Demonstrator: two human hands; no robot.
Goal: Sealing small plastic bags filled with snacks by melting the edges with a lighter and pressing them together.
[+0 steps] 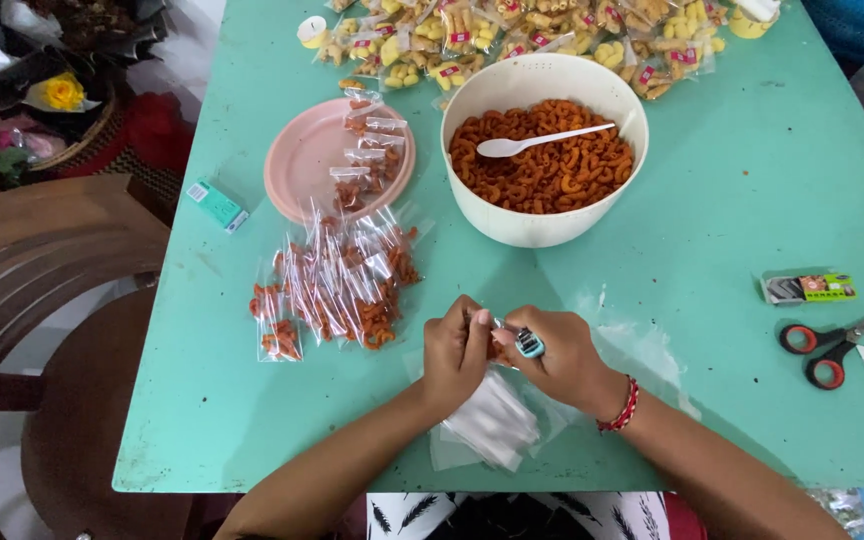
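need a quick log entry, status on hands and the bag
Left hand and right hand both pinch a small snack bag. Right also holds a small stapler. Empty bags underneath.

A small clear plastic packet of orange curled snacks sits pinched between the left hand and the right hand, just above the near edge of the green table; only a sliver of it shows between the fingers. A small stapler with a blue-and-black body is clasped in the right hand, lying against the packet's top. Under both wrists lies a stack of empty clear bags, flat and slightly fanned.
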